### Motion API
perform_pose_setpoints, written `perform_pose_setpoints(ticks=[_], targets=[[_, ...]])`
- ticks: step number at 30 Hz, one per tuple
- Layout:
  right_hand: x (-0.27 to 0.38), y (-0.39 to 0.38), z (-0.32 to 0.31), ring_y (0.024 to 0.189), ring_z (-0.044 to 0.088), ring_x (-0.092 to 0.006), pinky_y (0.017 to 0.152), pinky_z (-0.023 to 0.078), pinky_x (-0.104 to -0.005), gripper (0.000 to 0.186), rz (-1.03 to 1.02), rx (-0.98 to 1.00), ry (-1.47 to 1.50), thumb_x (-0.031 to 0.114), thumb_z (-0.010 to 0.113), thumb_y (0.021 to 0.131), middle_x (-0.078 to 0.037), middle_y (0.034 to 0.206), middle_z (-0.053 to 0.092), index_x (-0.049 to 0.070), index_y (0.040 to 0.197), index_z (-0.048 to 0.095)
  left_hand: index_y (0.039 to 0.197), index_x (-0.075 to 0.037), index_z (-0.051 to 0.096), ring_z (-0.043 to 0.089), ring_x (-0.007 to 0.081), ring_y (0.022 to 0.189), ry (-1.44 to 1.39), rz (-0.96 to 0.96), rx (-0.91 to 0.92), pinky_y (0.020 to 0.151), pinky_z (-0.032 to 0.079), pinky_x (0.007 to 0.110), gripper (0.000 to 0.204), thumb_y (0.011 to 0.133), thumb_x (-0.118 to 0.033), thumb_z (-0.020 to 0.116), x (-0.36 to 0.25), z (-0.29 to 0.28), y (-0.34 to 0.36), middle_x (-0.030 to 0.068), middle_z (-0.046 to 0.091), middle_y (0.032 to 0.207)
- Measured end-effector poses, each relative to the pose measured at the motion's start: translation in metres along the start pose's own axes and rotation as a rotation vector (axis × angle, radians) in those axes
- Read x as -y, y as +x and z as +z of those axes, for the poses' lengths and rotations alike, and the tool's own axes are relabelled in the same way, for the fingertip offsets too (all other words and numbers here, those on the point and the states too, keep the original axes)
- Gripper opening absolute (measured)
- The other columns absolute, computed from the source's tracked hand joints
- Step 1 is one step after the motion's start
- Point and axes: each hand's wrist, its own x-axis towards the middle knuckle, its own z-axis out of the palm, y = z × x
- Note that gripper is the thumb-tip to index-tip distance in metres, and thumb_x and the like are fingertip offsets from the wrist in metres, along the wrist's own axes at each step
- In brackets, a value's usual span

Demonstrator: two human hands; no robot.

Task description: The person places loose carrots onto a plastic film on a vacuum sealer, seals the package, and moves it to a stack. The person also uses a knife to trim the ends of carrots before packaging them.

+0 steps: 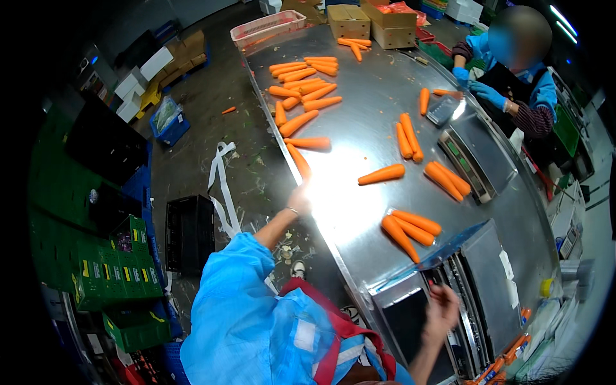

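Currently, left hand: stretched out over the table's left edge, the left hand (300,200) is at the near end of the edge carrot (297,160); glare and blur wash out the fingers, so I cannot tell whether they grasp it.
Edge carrot: it lies at the table's left rim, long axis roughly along that rim, from upper left to lower right.
Right hand: fingers bent, the right hand (441,311) is over the machine (471,308) at the table's near end; whether it holds anything I cannot tell.
Three carrots: beside the machine, the trio (412,230) lies close together; the leftmost narrows toward the lower right, the other two slant from upper left to lower right.
Single carrot: mid-table, the lone carrot (382,174) lies crosswise, its narrow end pointing left.
Carrot pile: farther up, the pile (305,86) lies mostly crosswise.
Table: the metal table (366,83) shines brightly, with a scale (471,154) toward its right side.
Room: across the table is a co-worker in blue gloves (489,95); on the left, the dark floor (253,151) bears scraps, a white strap (221,173), a black crate (190,234) and green crates (119,276).
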Motion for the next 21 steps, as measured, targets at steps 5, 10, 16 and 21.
perform_pose_setpoints(ticks=[5,10,16,21], targets=[[-0.056,0.025,0.197,0.097,0.052,-0.0283,0.086,0.042,-0.0354,0.054,-0.046,0.475,-0.327,0.006,0.062,0.074,-0.018,0.109,0.050,0.002,0.125,0.044,0.137,-0.006,0.031,0.044,0.0285,0.122,-0.092,-0.046,-0.024,0.099,0.037,0.038,0.080,0.073,-0.027,0.074,0.048,-0.114,0.024,0.0195,0.044,0.131],[-0.127,0.100,0.359,0.110,0.044,-0.0330,0.093,0.034,-0.0471,0.064,-0.341,0.347,-0.846,0.009,0.060,0.074,-0.022,0.120,0.043,0.007,0.133,0.036,0.137,-0.009,0.033,0.050,0.0289,0.115,-0.381,-0.124,-0.011,0.094,0.041,0.036,0.080,0.072,-0.030,0.074,0.098,-0.211,0.072,0.0211,0.049,0.126],[-0.135,0.173,0.442,0.135,0.021,-0.0331,0.105,0.017,-0.0548,0.071,-0.572,0.679,-1.153,0.014,0.061,0.070,-0.018,0.142,0.027,0.018,0.137,0.035,0.137,-0.010,0.033,0.045,0.0305,0.120,0.110,0.175,0.102,0.100,0.037,0.041,0.083,0.068,-0.023,0.076,0.117,-0.273,0.174,0.0176,0.046,0.129],[-0.124,0.213,0.481,0.136,0.018,-0.0321,0.106,0.015,-0.0565,0.074,-0.510,0.824,-1.212,0.029,0.065,0.071,-0.016,0.145,0.023,0.024,0.138,0.034,0.137,-0.020,0.032,0.023,0.0303,0.134,0.785,0.567,0.336,0.108,0.018,0.051,0.093,0.059,-0.030,0.080,0.131,-0.237,0.275,0.0120,0.027,0.143]])
